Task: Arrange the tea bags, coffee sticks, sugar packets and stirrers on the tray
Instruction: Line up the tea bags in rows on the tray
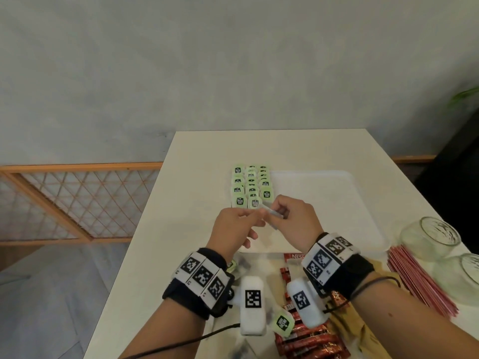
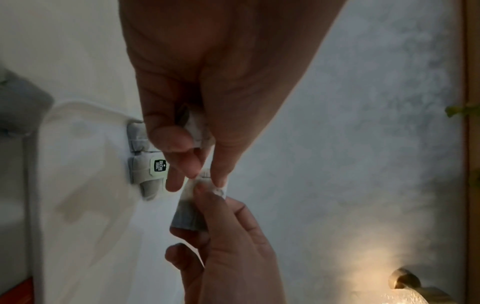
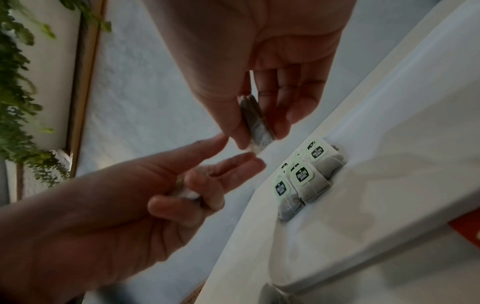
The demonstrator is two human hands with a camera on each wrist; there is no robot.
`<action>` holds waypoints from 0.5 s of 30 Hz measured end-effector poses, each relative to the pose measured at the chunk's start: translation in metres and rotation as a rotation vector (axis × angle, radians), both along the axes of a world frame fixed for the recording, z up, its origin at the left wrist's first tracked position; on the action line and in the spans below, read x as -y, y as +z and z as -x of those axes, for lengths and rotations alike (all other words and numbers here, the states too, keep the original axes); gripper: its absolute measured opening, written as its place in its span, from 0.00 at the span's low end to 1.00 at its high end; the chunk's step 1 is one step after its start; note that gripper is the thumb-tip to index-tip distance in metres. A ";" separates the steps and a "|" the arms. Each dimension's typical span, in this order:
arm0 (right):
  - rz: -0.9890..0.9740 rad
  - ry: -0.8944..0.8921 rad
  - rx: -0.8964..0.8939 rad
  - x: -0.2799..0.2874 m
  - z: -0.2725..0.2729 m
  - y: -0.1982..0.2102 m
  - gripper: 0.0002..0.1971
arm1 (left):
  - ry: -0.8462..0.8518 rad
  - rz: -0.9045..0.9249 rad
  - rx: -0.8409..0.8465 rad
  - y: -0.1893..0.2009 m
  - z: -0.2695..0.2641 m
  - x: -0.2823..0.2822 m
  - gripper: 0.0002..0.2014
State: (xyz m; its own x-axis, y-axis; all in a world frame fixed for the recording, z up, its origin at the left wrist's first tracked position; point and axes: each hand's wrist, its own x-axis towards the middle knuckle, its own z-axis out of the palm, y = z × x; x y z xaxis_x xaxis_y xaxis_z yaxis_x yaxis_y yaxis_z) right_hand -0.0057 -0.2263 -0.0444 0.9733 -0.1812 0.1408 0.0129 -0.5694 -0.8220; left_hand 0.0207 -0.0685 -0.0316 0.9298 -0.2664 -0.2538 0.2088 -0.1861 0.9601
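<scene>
Coffee sticks (image 1: 308,338) lie nearest, below both wrists. Right hand (image 1: 293,218) pinches a tea bag (image 1: 273,213), long axis pointing toward left hand (image 1: 233,226), which clutches another; tea bag rows (image 1: 250,186) on the tray (image 1: 337,177) lie just beyond.

Head view is decently lit, soft even daylight, just faint shadows on the white bench (image 1: 197,161), though everything's a bit soft and the wide lens bends the edges. Both wrist views are way dimmer and murkier. Left wrist one has a warm glow at the bottom right, and the right wrist one smears the plant (image 3: 18,86) into blur.
</scene>
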 end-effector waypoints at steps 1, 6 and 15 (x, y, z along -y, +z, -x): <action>0.011 0.012 0.013 -0.002 0.001 0.001 0.12 | -0.004 0.019 -0.012 0.002 0.000 0.001 0.14; -0.016 0.070 -0.058 -0.004 0.006 0.008 0.09 | -0.012 0.033 -0.028 0.006 -0.003 0.004 0.11; -0.208 0.030 -0.166 0.012 -0.009 -0.004 0.09 | -0.071 0.013 -0.062 -0.005 -0.015 0.007 0.08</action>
State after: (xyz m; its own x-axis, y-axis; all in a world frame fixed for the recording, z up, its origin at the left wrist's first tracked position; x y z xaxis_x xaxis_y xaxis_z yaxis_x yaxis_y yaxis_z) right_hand 0.0037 -0.2380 -0.0486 0.9853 -0.1607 -0.0586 -0.1178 -0.3890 -0.9137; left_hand 0.0361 -0.0754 -0.0368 0.8910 -0.3346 -0.3068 0.2549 -0.1904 0.9480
